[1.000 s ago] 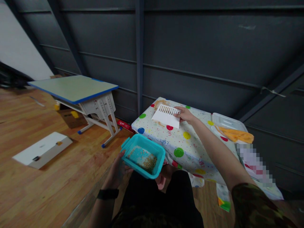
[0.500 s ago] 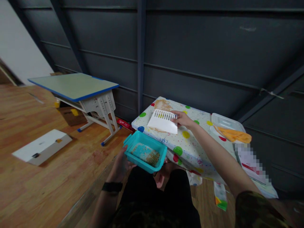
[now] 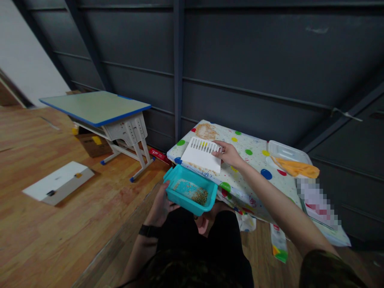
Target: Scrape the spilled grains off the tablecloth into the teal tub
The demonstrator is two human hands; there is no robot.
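My left hand [image 3: 161,204] grips the left rim of a turquoise plastic tray [image 3: 180,195], holding it just under the near edge of the table. Small tan grains [image 3: 200,196] lie in the tray's right part, with paler crumbs beside them. My right hand [image 3: 228,154] is closed on the right side of a flat white plate with a row of slots [image 3: 201,155], which rests on the tablecloth. A line of grains [image 3: 201,168] shows along the plate's near edge, right above the tray. Behind the plate is a spread-out patch of grains [image 3: 206,131].
The low table has a spotted cloth [image 3: 255,182]. At its right are a clear plastic lid [image 3: 288,154], an orange cloth [image 3: 295,167] and a blurred-out flat item. A desk [image 3: 99,108] stands left, with a white box [image 3: 58,182] on the floor.
My right hand has drawn the slotted plate toward the table's near edge and slightly left, with the grains ahead of it. The tray has shifted right in view.
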